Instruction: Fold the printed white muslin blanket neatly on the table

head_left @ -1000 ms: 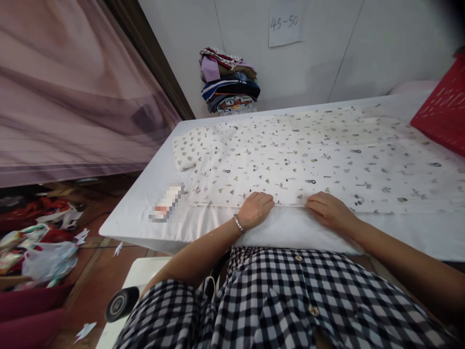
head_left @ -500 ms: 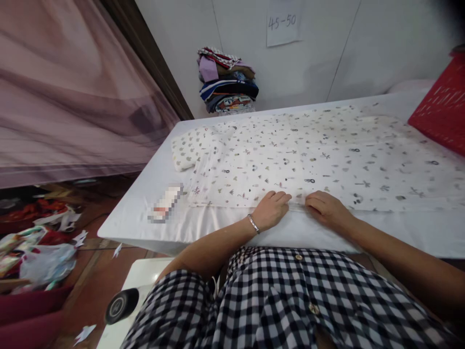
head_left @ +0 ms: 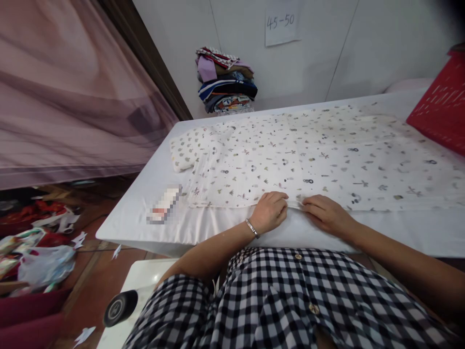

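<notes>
A thin white cloth (head_left: 276, 160) with small printed motifs lies spread over the white-covered table (head_left: 131, 213). My left hand (head_left: 269, 211), with a silver bracelet (head_left: 252, 228) at the wrist, is closed with its fingertips pinching the cloth's near edge. A short way to the right, my right hand (head_left: 329, 214) also has its fingers closed on that edge. Between the two hands the edge is slightly raised and wrinkled. At the left end sits a folded cloth (head_left: 185, 151) with a different small print, partly under the spread one.
A pixelated flat object (head_left: 164, 204) lies at the table's left front. Folded clothes (head_left: 227, 82) are stacked against the wall. A red basket (head_left: 441, 104) stands at the right end. Pink fabric (head_left: 72, 87) hangs at left, above bags (head_left: 45, 264) on the floor.
My right hand's fingers have straightened slightly and shifted a little lower along the cloth edge. My left hand stays nearly in place. The view has shifted slightly.
</notes>
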Motion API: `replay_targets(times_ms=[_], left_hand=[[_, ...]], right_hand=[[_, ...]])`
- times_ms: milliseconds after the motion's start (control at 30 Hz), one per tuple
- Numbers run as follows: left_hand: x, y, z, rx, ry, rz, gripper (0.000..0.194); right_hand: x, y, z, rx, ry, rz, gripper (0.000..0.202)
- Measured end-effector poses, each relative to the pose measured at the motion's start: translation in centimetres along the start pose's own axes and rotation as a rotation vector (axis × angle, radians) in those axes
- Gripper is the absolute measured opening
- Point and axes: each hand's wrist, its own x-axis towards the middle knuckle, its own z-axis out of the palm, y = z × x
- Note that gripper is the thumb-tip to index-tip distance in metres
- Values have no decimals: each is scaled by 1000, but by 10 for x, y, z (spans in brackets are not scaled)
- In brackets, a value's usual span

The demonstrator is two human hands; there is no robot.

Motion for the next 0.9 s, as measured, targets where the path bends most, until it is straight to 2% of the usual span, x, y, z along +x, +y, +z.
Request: replay_targets(times_ms=[167,267,367,500,733,900], left_hand=[[-1,-1,1,19,3,16,9],[-2,-1,0,68,-1,50,13],[-2,-1,0,124,-17,92,17],[-3,-1,0,194,-51,143,18],[-3,1,5,256,-71,176,21],[-4,0,6,265,-62,193,21]], right_hand=[[-1,-1,8,-118,49,51,16],[2,-2,9,-183,35,83,15],[4,-2,4,-213,18,42,15],[5,-3,-3,-249,59,6,16],[-2,-13,-2,-290,62,33,21],[-2,-15,-1,-274,6,35,22]])
